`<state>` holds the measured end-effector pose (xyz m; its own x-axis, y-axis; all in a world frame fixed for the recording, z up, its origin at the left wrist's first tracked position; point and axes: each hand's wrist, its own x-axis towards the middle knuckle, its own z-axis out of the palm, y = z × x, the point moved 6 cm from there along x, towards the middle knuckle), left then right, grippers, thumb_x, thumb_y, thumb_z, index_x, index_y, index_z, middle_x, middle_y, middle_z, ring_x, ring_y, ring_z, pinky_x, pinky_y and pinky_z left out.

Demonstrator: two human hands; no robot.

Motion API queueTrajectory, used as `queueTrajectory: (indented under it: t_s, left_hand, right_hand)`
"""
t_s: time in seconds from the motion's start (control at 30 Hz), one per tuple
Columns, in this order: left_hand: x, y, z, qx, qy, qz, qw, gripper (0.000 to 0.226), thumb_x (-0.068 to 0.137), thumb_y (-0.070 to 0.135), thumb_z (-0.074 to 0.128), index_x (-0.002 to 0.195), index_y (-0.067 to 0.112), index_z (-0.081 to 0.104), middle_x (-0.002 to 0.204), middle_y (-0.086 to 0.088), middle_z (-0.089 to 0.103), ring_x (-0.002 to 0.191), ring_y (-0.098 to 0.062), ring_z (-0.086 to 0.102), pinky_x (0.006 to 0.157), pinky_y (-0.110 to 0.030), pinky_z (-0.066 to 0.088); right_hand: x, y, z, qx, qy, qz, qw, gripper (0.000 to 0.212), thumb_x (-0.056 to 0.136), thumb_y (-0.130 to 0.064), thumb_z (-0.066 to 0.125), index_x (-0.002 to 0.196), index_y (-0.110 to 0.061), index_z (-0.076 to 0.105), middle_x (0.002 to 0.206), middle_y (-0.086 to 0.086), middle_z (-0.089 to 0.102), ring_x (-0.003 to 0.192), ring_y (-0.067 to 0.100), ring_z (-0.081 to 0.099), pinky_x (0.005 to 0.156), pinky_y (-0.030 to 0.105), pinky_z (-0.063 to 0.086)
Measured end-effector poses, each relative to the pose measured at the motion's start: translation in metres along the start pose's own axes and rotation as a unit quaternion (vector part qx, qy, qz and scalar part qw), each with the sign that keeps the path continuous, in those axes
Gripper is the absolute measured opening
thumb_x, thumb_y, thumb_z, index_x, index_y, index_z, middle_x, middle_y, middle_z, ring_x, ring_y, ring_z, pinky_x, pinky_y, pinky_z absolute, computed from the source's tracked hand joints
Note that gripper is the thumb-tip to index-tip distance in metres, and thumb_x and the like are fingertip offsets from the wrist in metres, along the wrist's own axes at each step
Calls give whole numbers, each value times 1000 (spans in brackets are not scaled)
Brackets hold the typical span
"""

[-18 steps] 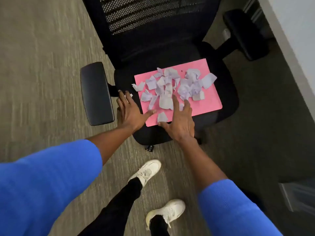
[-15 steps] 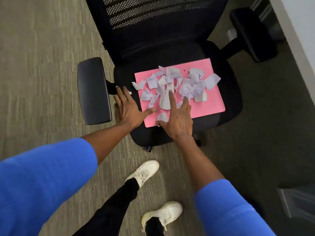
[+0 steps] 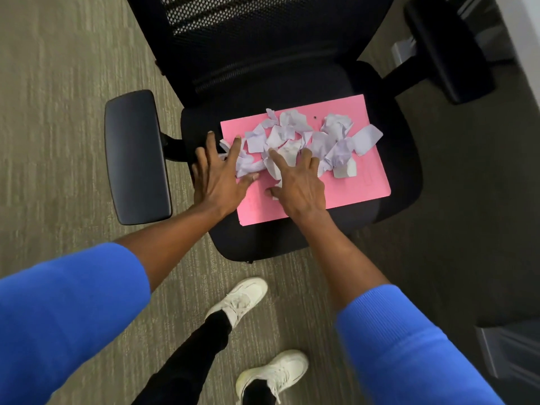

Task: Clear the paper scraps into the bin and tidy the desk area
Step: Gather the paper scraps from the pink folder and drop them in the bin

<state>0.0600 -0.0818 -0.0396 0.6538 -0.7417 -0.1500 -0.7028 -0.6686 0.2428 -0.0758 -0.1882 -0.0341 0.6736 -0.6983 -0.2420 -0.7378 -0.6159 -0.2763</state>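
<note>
Several pale lilac paper scraps lie heaped on a pink sheet that rests on the seat of a black office chair. My left hand lies flat at the sheet's left edge, fingers spread and touching the leftmost scraps. My right hand is flat on the sheet beside it, fingers spread over the near scraps, with one scrap partly under the thumb. Neither hand grips anything. No bin is in view.
The chair's left armrest stands just left of my left hand; its right armrest is at the top right. A white desk edge runs along the right. A grey unit sits at lower right. My white shoes stand on carpet.
Both hands have slid forward onto the pink sheet and pushed the near scraps up into the heap. The pile is tighter than before.
</note>
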Motion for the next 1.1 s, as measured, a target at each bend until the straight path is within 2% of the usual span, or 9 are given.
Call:
queueTrajectory:
  t_s: [0.2, 0.33, 0.5, 0.63, 0.83, 0.93, 1.1]
  left_hand:
    - [1, 7, 2, -4, 27, 48, 998, 49, 101, 37, 69, 145, 20, 56, 158, -18, 37, 135, -39, 42, 107, -50, 49]
    - [4, 10, 7, -9, 49, 81, 995, 30, 100, 15, 68, 129, 10, 63, 138, -15, 51, 121, -34, 51, 96, -44, 55]
    - [2, 10, 8, -29, 53, 87, 994, 26, 98, 1, 62, 124, 3, 65, 123, -17, 56, 112, -35, 54, 87, -41, 55]
    - [-12, 10, 1, -66, 61, 63, 994, 23, 97, -3, 57, 117, -3, 67, 116, -21, 59, 107, -39, 54, 82, -42, 48]
    - [-56, 17, -6, -111, 70, 56, 990, 27, 93, -8, 57, 118, -3, 67, 110, -18, 58, 101, -36, 52, 81, -44, 48]
    - [-82, 28, -6, -137, 70, 66, 986, 25, 94, -7, 56, 117, 0, 66, 107, -14, 57, 98, -31, 49, 80, -38, 44]
    - [-125, 58, 9, -170, 29, 99, 980, 28, 91, -9, 60, 116, 2, 65, 108, -11, 58, 100, -28, 51, 82, -41, 50]
  right_hand:
    - [10, 6, -3, 38, 31, 6, 999, 46, 95, -30, 76, 137, -20, 59, 145, 19, 40, 127, 39, 51, 85, 48, 60]
    - [3, 6, -6, 43, 66, -5, 997, 27, 101, -14, 64, 127, -8, 65, 140, 20, 53, 119, 39, 58, 86, 51, 61]
    - [-10, 8, -8, 77, 91, -16, 993, 26, 96, 1, 60, 120, 0, 71, 122, 21, 67, 105, 42, 65, 79, 46, 54]
    - [-23, 14, -11, 118, 112, -4, 987, 29, 89, 8, 62, 114, 0, 75, 114, 19, 70, 97, 42, 68, 73, 43, 53]
    - [-53, 27, -22, 191, 167, 12, 967, 28, 83, 5, 77, 109, -5, 80, 113, 19, 74, 91, 38, 73, 72, 45, 63]
    - [-78, 36, -26, 207, 182, 28, 961, 28, 83, 4, 79, 110, -5, 80, 113, 19, 73, 91, 37, 73, 73, 47, 64]
    - [-132, 61, -26, 246, 213, 85, 942, 21, 84, -3, 82, 105, -6, 81, 107, 16, 73, 87, 35, 73, 69, 47, 63]
